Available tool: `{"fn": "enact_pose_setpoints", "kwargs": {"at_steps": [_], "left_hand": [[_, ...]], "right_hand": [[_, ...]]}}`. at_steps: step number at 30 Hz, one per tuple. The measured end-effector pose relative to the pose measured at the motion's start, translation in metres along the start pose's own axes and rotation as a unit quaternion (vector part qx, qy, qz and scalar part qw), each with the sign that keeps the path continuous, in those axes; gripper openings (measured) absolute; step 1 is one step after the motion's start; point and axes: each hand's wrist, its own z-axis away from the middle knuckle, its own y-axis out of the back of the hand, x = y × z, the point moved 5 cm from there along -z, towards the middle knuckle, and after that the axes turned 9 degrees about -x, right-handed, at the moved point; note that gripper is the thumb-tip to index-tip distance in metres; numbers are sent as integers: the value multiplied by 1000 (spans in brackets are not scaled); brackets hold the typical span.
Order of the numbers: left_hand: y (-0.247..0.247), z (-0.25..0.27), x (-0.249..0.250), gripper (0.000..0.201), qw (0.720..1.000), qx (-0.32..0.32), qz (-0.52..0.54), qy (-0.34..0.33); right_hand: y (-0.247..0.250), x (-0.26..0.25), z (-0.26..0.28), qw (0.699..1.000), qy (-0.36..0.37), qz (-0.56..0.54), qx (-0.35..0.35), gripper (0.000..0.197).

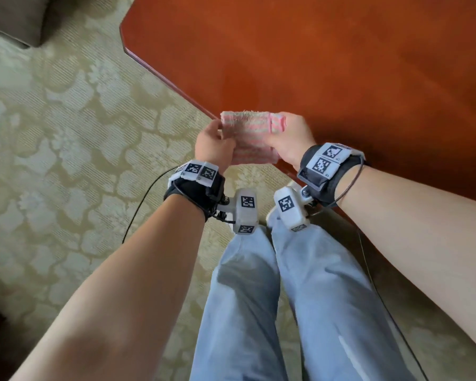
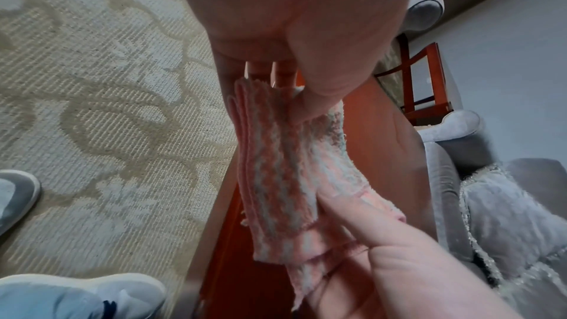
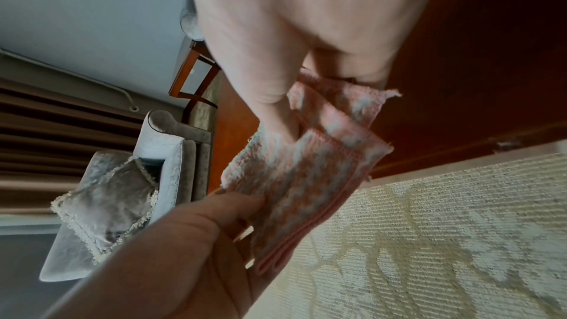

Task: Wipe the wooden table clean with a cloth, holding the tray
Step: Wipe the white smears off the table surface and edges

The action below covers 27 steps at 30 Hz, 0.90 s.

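Observation:
A folded pink-and-white striped cloth (image 1: 246, 133) hangs in the air just over the near edge of the reddish wooden table (image 1: 341, 64). My left hand (image 1: 216, 136) pinches its left end, and in the left wrist view the thumb presses the cloth (image 2: 285, 166) against the fingers. My right hand (image 1: 285, 134) grips the right end, where part of the cloth (image 3: 310, 166) is folded over the thumb. Each wrist view shows the opposite hand holding the far end: right hand (image 2: 383, 263), left hand (image 3: 190, 246). No tray is in view.
Patterned beige carpet (image 1: 66, 160) covers the floor left of the table. My legs in blue jeans (image 1: 259, 298) stand below the hands. A grey sofa with a fringed cushion (image 3: 107, 203) and a wooden chair (image 2: 426, 81) stand beyond the table. A dark furniture corner (image 1: 14, 17) lies far left.

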Motion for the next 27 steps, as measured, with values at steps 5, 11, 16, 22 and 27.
{"fn": "enact_pose_setpoints", "kwargs": {"at_steps": [5,11,16,22,27], "left_hand": [[3,-39,-17,48,998,29,-56,-26],[7,-72,-20,44,994,49,-80,-64],[4,-84,-11,46,987,24,-131,-92],[6,-77,-7,60,964,92,-232,-91],[-11,-78,-4,48,948,49,-273,-154]], "right_hand": [[-24,10,-36,998,21,59,9,7],[-31,-3,-63,991,67,113,-5,22],[-22,3,-68,977,97,178,66,33],[-28,-2,-54,928,192,298,109,44],[-47,9,-63,948,118,295,25,55]]}}
